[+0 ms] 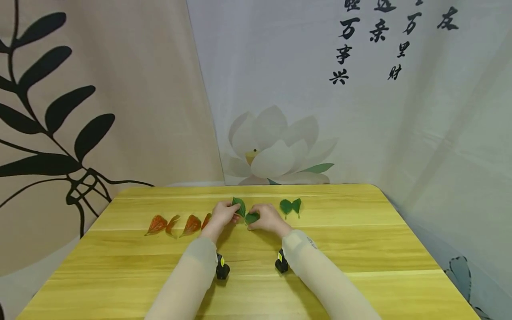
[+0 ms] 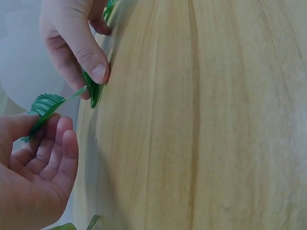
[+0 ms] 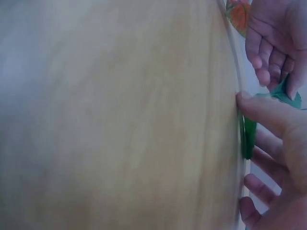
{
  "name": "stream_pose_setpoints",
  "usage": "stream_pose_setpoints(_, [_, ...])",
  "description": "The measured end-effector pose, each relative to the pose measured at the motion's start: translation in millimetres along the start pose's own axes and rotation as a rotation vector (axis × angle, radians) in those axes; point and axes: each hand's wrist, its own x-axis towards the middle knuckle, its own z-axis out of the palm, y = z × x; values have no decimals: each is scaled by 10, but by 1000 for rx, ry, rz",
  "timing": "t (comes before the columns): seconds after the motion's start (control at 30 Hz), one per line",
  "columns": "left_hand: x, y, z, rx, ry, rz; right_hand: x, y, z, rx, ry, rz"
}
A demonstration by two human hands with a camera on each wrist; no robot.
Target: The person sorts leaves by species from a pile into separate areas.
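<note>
In the head view my left hand (image 1: 222, 215) pinches a green leaf (image 1: 240, 206) between thumb and fingers, held up over the back of the wooden table. The left wrist view shows this leaf (image 2: 46, 105) with a toothed edge and its stem pointing toward the other hand. Close by on the right, my right hand (image 1: 272, 218) pinches a second green leaf (image 1: 251, 218) at the table surface. From the right wrist, that leaf (image 3: 249, 137) sits between thumb and fingers, partly hidden by them.
Orange-red leaves (image 1: 158, 224) lie in a row left of the hands, one partly behind the left hand. Two more green leaves (image 1: 286, 206) lie to the right. A printed curtain (image 1: 276, 89) hangs behind the wooden table (image 1: 344, 249).
</note>
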Motion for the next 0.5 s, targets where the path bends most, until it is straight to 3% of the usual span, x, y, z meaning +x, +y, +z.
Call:
stream_pose_setpoints(0.27, [-23, 59, 14, 1, -2, 8, -57, 24, -58, 141, 20, 67])
stream_pose_setpoints(0.5, [-41, 202, 28, 14, 33, 52, -103, 36, -193, 275, 102, 128])
